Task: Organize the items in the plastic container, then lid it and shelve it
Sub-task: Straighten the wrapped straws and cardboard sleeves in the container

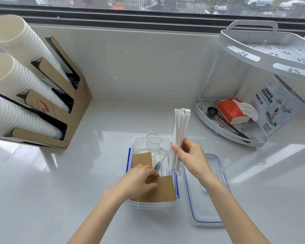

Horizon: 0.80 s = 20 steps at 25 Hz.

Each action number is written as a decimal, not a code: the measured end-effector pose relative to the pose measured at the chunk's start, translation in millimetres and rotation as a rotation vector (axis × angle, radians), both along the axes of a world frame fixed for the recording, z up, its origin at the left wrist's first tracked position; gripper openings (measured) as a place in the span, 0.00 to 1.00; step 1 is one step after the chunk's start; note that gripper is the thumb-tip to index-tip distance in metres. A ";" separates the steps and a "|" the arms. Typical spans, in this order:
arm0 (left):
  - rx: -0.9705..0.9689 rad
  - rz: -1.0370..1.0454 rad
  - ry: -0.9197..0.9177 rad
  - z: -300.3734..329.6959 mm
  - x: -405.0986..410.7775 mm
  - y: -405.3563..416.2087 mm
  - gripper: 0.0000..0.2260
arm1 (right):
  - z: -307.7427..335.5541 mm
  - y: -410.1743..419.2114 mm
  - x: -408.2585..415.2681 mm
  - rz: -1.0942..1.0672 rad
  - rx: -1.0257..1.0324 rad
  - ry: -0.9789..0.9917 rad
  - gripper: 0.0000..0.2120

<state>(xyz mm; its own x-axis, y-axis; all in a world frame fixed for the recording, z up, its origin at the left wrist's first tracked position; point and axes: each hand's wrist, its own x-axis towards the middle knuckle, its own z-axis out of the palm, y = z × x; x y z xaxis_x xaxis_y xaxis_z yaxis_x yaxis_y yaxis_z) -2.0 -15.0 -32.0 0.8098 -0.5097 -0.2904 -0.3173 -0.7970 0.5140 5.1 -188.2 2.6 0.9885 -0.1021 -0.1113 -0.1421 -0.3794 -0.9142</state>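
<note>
A pale, glossy bench [63, 199] runs under a window [148, 4] with railings and parked cars outside. At far left a brown cardboard dispenser [74, 110] holds three slanted stacks of white paper cups [16, 80]; its printing is only partly readable, something like "RUDED A".

Near the front middle stands the clear plastic container [151, 206] with blue latches. Inside are a clear plastic cup [153, 142] at the far end, two brown cardboard sleeves [158, 191] and some cutlery I cannot make out clearly. The left hand [139, 180] reaches into the container, its fingers curled over the near sleeve, pinching something small I cannot identify.

Just right of the container's far corner, the right hand [190, 157] holds a bundle of paper-wrapped straws [180, 134] upright, fingers clenched around its lower half, the lower tips hanging at the container's right rim.

The blue-trimmed lid [206, 205] lies flat on the bench just beside the container, under the right forearm.

At right stands a white two-tier corner shelf [257, 55]. Its lower tier carries a black scoop [212, 111], an orange tissue pack [232, 110] and a printed box [278, 110] whose writing is too small to read.
</note>
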 end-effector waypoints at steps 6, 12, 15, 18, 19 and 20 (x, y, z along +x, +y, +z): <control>-0.208 0.120 0.016 0.2 -1.5 6.4 0.04 | -6.2 -0.7 -6.7 -0.011 0.023 0.035 0.11; -0.332 0.467 -0.088 5.9 -0.5 26.5 0.05 | -7.8 2.1 -7.1 -0.048 -0.006 0.057 0.11; -0.365 0.617 -0.080 3.3 -2.1 28.9 0.04 | -13.1 6.7 -7.6 -0.058 -0.049 0.118 0.10; -0.363 0.686 -0.071 -0.4 -3.3 27.7 0.03 | -17.5 12.3 -10.6 -0.030 -0.164 0.188 0.11; -0.364 0.698 -0.070 -1.1 -3.6 27.6 0.04 | -18.7 14.3 -10.6 -0.023 -0.204 0.197 0.10; -0.367 0.705 -0.065 -1.8 -3.7 27.3 0.04 | -19.8 16.2 -9.8 -0.021 -0.236 0.197 0.09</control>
<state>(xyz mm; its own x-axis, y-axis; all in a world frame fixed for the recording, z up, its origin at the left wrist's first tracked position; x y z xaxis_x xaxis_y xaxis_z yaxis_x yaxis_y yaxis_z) -5.7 12.3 -33.8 0.9867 0.0754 -0.1442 0.1603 -0.6042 0.7805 -4.7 -172.0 -17.2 0.9477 -0.1683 -0.2712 -0.3179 -0.5728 -0.7555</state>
